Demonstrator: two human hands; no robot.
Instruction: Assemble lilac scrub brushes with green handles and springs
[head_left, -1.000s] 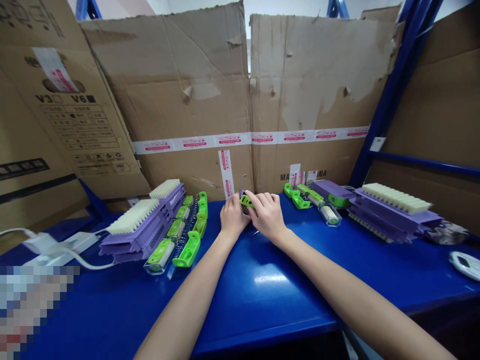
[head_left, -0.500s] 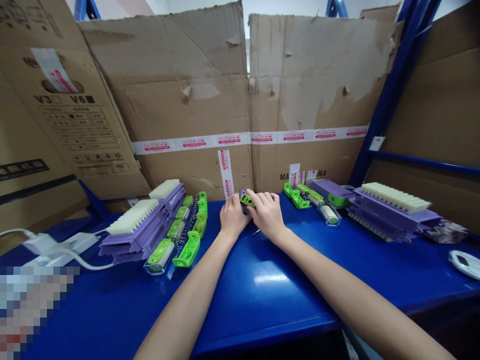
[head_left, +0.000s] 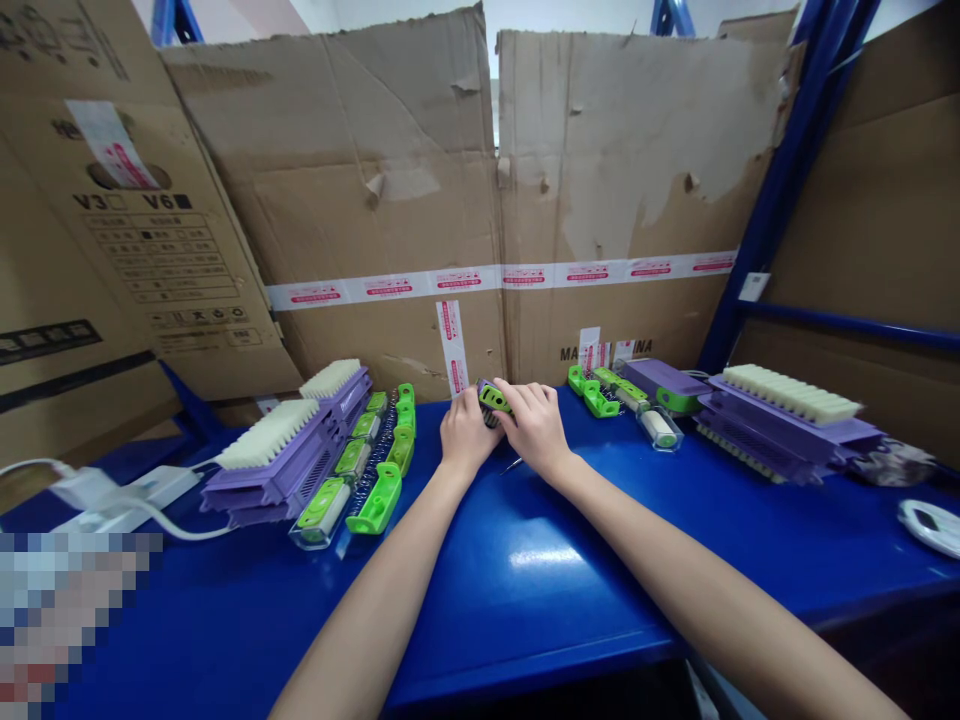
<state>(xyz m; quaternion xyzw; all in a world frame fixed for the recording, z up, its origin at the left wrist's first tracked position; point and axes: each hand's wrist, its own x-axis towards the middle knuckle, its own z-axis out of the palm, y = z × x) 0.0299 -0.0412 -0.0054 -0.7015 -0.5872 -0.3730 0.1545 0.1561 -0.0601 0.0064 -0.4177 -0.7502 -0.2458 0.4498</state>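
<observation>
Head view: slotted part (head_left: pixel 495 398) held; clear case (head_left: pixel 309 540) contains green piece (head_left: pixel 323 503).

Green-and-purple part (head_left: pixel 496 398) — green face with dark openings, tilted; gripped between left hand (head_left: pixel 466 432) and right hand (head_left: pixel 537 428) — partly hidden.

Cool, middling light. White glare on blue table (head_left: pixel 480 620); deep shadow beneath its front edge. Coarse pixelation over its near-left corner. Wide-angle stretch either side.

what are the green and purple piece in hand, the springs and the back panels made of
Held piece: probably smooth hard plastic, moulded slots. Springs: likely metal wire, thin coils with slight sheen. Back panels: matte brown cardboard, torn, creased edges.
</observation>
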